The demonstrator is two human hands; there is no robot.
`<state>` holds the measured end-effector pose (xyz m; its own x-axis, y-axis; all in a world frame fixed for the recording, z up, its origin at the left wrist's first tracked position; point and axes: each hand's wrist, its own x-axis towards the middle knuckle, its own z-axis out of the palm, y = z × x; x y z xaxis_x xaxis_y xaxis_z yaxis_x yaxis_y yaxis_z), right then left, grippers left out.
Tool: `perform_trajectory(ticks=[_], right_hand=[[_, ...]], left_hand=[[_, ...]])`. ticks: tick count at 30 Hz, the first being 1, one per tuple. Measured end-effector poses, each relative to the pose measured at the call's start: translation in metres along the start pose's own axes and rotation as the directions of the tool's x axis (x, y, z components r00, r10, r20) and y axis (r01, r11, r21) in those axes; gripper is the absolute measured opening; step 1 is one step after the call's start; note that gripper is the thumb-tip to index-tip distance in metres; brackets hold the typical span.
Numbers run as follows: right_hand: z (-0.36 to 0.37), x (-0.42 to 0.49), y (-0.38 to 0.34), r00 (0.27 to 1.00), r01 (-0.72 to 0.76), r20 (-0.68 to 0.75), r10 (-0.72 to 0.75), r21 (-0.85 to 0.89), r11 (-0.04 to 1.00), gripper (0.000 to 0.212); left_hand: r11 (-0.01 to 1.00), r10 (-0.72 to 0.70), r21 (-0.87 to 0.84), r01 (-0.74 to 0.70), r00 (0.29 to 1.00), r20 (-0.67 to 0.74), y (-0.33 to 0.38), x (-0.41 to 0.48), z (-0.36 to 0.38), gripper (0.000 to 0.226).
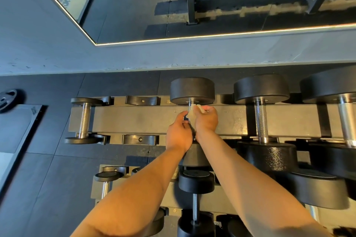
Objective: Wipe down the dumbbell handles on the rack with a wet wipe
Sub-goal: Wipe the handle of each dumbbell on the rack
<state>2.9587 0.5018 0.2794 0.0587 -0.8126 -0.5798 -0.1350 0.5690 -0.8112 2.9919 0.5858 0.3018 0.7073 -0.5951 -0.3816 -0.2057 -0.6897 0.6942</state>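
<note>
Head view: both hands on one dumbbell handle, top rack tier.
Right hand (pixel 206 119) pinches the wet wipe (pixel 195 110) round the handle (pixel 190 106), just below the far head. Left hand (pixel 178 134) curls on a dark item (pixel 191 131) beside the near end; can't tell what. Handle axis runs away from the person, so the stroke likely comes back toward the near head.
</note>
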Motion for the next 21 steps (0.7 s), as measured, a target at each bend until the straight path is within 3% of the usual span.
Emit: perform_trajectory(ticks=[7,15,21], right_hand=[[0.023,0.006,-0.012,1.0,0.024,-0.008,-0.025,-0.114,0.993,0.03],[-0.004,0.003,-0.006,0.989,0.069,0.149,-0.026,-0.295,0.953,0.023],[-0.011,-0.002,-0.003,0.993,0.005,0.113,0.027,-0.266,0.964,0.031]], left_hand=[[1.0,0.004,0.023,-0.004,1.0,0.011,0.0,0.0,0.0,0.045],[1.0,0.009,0.005,-0.009,1.0,-0.006,0.0,0.0,0.001,0.044],[1.0,-0.005,-0.016,0.005,1.0,-0.005,0.0,0.0,0.001,0.043]])
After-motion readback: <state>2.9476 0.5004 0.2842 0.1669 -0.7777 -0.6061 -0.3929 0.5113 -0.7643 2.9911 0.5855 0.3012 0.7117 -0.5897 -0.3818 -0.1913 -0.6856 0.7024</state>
